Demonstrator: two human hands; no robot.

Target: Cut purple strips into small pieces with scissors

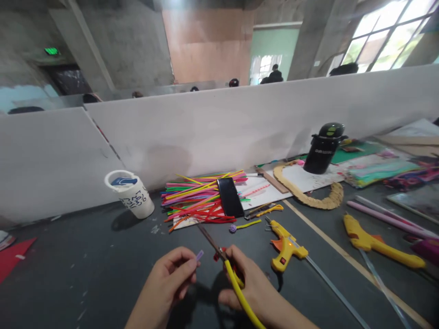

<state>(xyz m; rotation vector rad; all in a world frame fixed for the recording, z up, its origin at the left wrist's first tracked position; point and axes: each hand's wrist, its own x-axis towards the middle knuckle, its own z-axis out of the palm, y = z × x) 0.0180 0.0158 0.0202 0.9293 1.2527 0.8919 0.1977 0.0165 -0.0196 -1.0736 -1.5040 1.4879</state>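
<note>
Between the thumb and fingertips of my left hand [173, 276] is a short piece of purple pipe cleaner [200, 255], its end poking out toward the right. My right hand [248, 278] is closed round a pair of scissors [211, 240] with dark narrow blades and a long yellow handle. The blades point up and left, close together and apart from the purple piece. Beyond my hands lies a small purple ball on a yellow-green stem [247, 225]. Farther back, a heap of coloured pipe cleaners [190, 196] has a black phone [229, 196] on it.
A yellow glue gun [286, 246] lies right of my right hand, another glue gun [377, 242] farther right. A white cup [135, 201] stands at left, a black bottle [320, 153] at back right near a curved cardboard piece [305, 196]. A white partition [219, 128] borders the dark table.
</note>
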